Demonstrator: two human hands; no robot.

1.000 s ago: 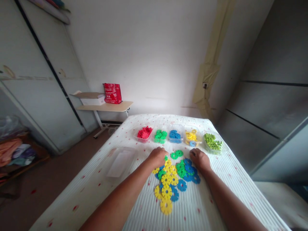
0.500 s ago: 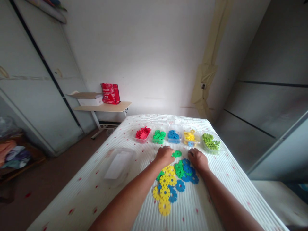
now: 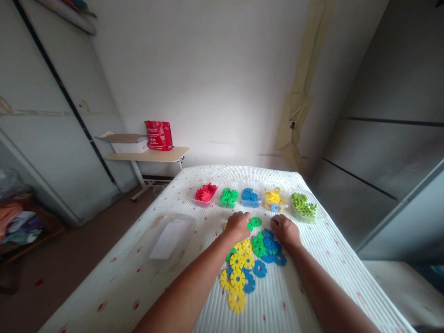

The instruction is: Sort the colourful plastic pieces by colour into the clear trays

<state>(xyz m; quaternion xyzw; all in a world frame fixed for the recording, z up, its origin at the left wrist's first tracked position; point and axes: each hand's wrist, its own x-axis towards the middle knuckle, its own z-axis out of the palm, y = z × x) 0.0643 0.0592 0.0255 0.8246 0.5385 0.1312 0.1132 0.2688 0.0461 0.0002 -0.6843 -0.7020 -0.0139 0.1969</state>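
Observation:
My left hand [image 3: 239,225], fingers curled down, is at the far end of a loose pile of notched plastic discs. Beside its fingertips is a green disc [image 3: 255,222], with more green just under the fingers; what they grip is hidden. My right hand [image 3: 286,228] is closed too, with its fingers bent under, just beyond the blue discs [image 3: 272,243]; I cannot make out anything in it. Between my forearms lie yellow discs [image 3: 237,279], a green disc group [image 3: 258,245] and a single blue disc [image 3: 260,268].
Behind my hands stands a row of clear tubs: red pieces [image 3: 206,192], green pieces [image 3: 229,197], blue pieces [image 3: 250,196], yellow pieces [image 3: 273,197] and light green pieces [image 3: 303,205]. A clear plastic lid or tray [image 3: 172,238] lies left. A side table [image 3: 149,156] holds a red bag [image 3: 159,135].
My left hand has shifted slightly, and more green shows beside its fingertips. A bit of yellow now shows at its left edge. My right hand has hardly moved.

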